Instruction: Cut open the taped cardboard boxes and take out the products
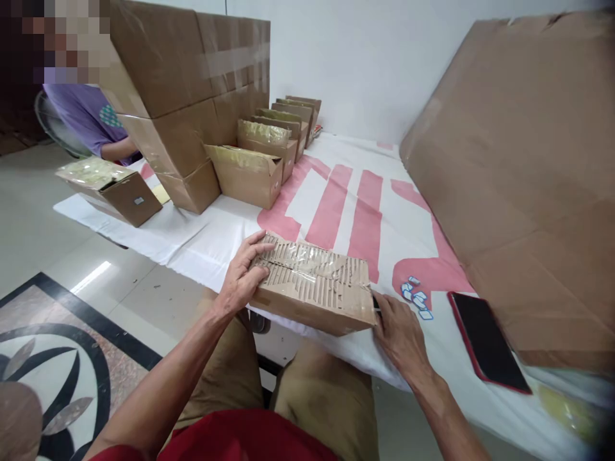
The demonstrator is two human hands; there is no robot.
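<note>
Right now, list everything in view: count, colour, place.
Ridged box: 1, brown, front centre
Dark item: 1, black, ridged box's right end, mostly hidden
Open boxes: several, brown, middle row
Stacked cartons: several, brown, back left
Labelled box: 1, brown, left
Large cardboard: 1, brown, right
Phone: 1, black and red, right
Small pieces: several, white and blue, beside phone
Blurred item: 1, yellow, bottom right
Tablecloth: 1, white and pink, under boxes
Person: 1, purple sleeve, far left
Fan: 1, grey, far left
Wall: 1, white, back
Floor: 1, pale, patterned, left
Rounded item: 1, brown, bottom left
Trousers: 1 pair, brown, below box
Top: 1, red, bottom centre
Left hand: 1, on ridged box
Right hand: 1, at dark item
</note>
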